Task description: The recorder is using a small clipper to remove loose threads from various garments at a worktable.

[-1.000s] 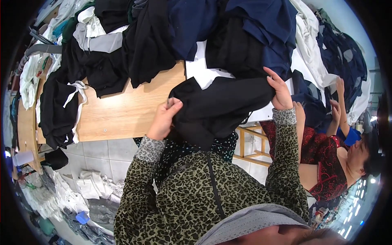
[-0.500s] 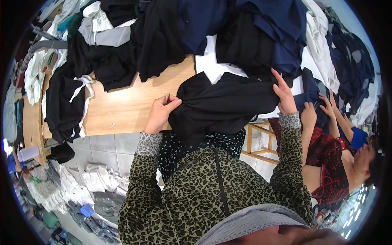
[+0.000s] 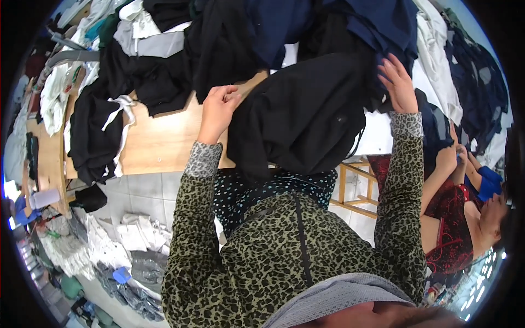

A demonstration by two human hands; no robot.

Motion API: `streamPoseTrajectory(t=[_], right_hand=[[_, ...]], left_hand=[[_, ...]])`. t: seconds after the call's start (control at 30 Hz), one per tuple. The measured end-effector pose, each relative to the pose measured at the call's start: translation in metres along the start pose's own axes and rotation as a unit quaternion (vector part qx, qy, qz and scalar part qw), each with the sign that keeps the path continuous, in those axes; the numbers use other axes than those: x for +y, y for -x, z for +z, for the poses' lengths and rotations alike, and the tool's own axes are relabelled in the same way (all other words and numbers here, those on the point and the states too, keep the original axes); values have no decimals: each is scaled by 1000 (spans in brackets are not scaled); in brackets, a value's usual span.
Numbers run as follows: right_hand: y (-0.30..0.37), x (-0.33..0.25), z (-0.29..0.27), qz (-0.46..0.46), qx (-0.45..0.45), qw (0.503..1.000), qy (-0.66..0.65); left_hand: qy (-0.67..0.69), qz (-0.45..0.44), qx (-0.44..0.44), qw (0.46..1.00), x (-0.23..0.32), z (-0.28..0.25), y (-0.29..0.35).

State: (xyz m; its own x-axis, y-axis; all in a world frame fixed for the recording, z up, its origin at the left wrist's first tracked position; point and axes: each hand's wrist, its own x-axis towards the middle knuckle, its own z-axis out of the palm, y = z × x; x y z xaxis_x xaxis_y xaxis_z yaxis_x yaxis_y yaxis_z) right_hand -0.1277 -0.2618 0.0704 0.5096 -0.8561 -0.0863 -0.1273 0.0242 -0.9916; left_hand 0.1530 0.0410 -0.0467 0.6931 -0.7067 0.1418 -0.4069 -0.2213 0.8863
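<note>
A black garment (image 3: 295, 109) lies bunched in front of me across the table's near edge, its lower part hanging toward my lap. A thin dark cord loops out at its right side. My left hand (image 3: 220, 109) is just left of the garment, fingers loosely bent and a little apart, with no cloth visible between them. To the right, my right hand (image 3: 399, 87) is raised beside the cloth, fingers stretched and spread, holding nothing. Dark navy fabric (image 3: 377, 27) lies just beyond it.
Black and navy garments are heaped along the far side of the wooden table (image 3: 147, 142). A black piece with white ties (image 3: 98, 136) hangs at the left. A co-worker in a red patterned top (image 3: 451, 218) works at the right near a wooden stool (image 3: 355, 188). White bundles (image 3: 142, 232) lie on the floor.
Both hands have come off the black garment and moved farther from me, the right one also outward. The stretched cloth has dropped into a wider, rounder heap.
</note>
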Motion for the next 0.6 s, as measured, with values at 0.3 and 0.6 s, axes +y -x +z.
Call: streamPoseTrajectory(t=[0.3,0.6], right_hand=[[95,90,22,-243,90,854,451],[195,103,170,-335,-165,821,432]], left_hand=[[19,-127,-110,986,-22,-59,85],[-83,-80,-104,988,-16,-32,124]])
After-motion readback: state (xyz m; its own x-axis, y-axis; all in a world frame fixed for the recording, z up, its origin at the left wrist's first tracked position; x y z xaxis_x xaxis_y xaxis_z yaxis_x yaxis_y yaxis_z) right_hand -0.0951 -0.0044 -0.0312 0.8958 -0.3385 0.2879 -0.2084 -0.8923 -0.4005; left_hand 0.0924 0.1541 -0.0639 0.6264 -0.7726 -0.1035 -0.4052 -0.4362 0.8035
